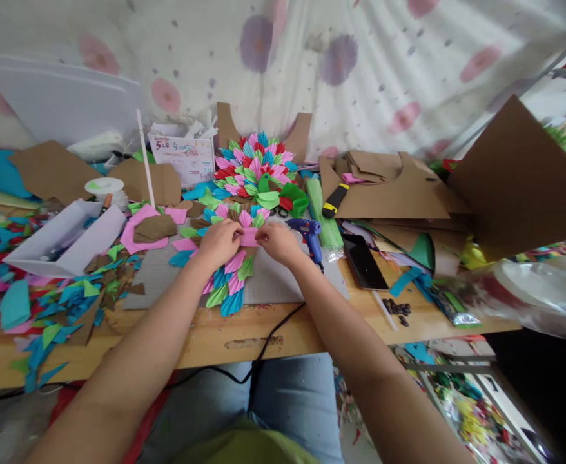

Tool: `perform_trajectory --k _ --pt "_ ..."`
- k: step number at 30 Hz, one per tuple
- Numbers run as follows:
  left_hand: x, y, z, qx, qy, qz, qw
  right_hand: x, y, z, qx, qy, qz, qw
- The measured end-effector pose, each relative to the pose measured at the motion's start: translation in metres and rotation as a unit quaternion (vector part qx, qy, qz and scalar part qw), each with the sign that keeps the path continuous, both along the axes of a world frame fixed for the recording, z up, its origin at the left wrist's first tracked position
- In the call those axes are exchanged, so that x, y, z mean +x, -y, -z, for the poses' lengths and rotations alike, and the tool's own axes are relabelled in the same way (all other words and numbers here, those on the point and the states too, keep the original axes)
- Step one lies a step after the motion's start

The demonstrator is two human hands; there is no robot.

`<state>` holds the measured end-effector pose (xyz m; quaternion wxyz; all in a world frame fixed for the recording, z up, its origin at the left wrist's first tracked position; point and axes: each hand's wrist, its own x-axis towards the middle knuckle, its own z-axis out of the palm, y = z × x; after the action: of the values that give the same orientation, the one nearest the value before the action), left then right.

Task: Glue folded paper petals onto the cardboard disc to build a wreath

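Between my hands is a strip of pink crepe paper (249,237), held level above a grey board (283,277). My left hand (221,242) pinches its left end, and the fingers of my right hand (277,241) are closed on its right end. Below and around the hands lie pleated paper petals (228,283) in pink, blue and green, partly covered by my left hand and forearm. Just right of my right hand a blue hot glue gun (308,233) rests on the board. Behind stands a layered piece covered in colourful paper petals (254,164).
At left sit a white open box (68,238) and heaps of paper scraps (77,299). A yellow-black cutter (335,200), cardboard sheets (384,193) and a phone (364,261) lie at right. A black cord (263,351) runs over the table's front edge.
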<state>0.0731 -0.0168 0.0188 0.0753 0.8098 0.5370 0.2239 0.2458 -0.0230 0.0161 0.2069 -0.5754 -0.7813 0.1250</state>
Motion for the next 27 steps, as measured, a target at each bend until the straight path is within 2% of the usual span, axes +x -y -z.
perform_trajectory --k 3,9,22,27 --pt "0.008 0.001 0.003 -0.004 -0.046 0.032 0.998 -0.001 0.0 0.006 0.002 0.012 -0.019 1.0" --pt "0.008 -0.003 0.009 -0.007 -0.078 0.039 0.996 -0.001 0.004 0.018 0.014 0.011 -0.007 1.0" --pt "0.01 -0.009 0.011 0.003 -0.071 0.021 0.997 -0.004 0.0 0.021 0.012 0.021 0.025 0.999" --pt "0.011 -0.009 0.011 0.005 -0.096 0.023 0.995 -0.004 -0.001 0.02 0.026 0.035 0.019 0.999"
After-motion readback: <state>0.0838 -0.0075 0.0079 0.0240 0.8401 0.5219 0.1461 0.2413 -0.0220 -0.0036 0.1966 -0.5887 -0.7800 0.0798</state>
